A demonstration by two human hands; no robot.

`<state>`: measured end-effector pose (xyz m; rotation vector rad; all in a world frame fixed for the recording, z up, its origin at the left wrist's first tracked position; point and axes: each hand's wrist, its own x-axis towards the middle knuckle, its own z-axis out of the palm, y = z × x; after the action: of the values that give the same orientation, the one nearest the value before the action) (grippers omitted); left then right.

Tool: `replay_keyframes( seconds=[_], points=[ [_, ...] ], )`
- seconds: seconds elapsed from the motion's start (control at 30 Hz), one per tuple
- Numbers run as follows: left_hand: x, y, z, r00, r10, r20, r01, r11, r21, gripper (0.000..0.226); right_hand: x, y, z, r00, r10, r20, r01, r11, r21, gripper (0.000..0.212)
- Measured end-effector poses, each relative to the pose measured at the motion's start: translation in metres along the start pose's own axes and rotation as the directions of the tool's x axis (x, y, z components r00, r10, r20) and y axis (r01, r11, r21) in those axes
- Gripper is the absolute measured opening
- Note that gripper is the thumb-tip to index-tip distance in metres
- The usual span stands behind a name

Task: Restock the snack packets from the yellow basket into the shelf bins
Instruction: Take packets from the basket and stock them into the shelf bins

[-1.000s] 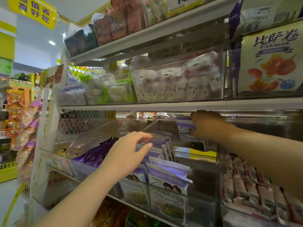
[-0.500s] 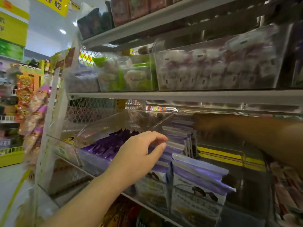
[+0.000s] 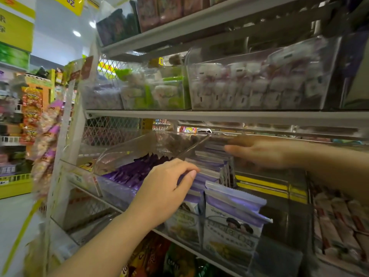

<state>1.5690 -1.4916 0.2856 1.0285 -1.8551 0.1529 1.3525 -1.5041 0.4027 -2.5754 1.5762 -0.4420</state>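
A row of purple-and-white snack packets (image 3: pixel 231 220) stands upright in a clear shelf bin (image 3: pixel 279 258) on the middle shelf. My left hand (image 3: pixel 165 188) reaches in from the lower left and rests on the packet tops near the front, fingers loosely bent. My right hand (image 3: pixel 259 151) comes in from the right under the upper shelf, blurred, with straight fingers against the back packets (image 3: pixel 211 158) and nothing in it. The yellow basket is out of view.
A tilted clear bin of dark purple packets (image 3: pixel 135 172) sits to the left. Red-and-white packets (image 3: pixel 339 226) fill the bin on the right. The shelf above (image 3: pixel 219 115) carries bins of pale sweets (image 3: pixel 255 84). An aisle lies at far left.
My right hand pushed a purple-and-white packet into the back of the row and let go; its fingers are now straight. The view has moved closer and left. My left hand has settled onto the packet tops.
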Motion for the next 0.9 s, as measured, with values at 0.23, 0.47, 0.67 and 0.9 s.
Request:
replay_keyframes(
  seconds=[0.23, 0.47, 0.67, 0.9],
  points=[
    [-0.018, 0.016, -0.001, 1.0, 0.009, -0.001, -0.009, 0.998, 0.054, 0.024, -0.054, -0.022, 0.028, 0.868, 0.017, 0.497, 0.009, 0.999, -0.05, 0.038],
    [-0.038, 0.028, -0.012, 0.997, -0.075, -0.015, 0.076, 0.993, 0.086, 0.022, -0.057, -0.027, 0.072, 0.998, 0.003, 0.066, 0.018, 0.948, -0.319, 0.057],
    [-0.081, 0.033, -0.029, 0.985, -0.159, -0.063, 0.164, 0.981, 0.1, 0.022, -0.077, -0.036, 0.082, 0.914, -0.252, -0.318, 0.081, 0.881, -0.466, 0.075],
    [-0.204, 0.005, -0.042, 0.915, -0.338, -0.222, 0.362, 0.929, 0.078, 0.027, -0.102, -0.09, 0.193, 0.783, -0.51, -0.356, 0.419, 0.856, -0.305, 0.041]
  ],
)
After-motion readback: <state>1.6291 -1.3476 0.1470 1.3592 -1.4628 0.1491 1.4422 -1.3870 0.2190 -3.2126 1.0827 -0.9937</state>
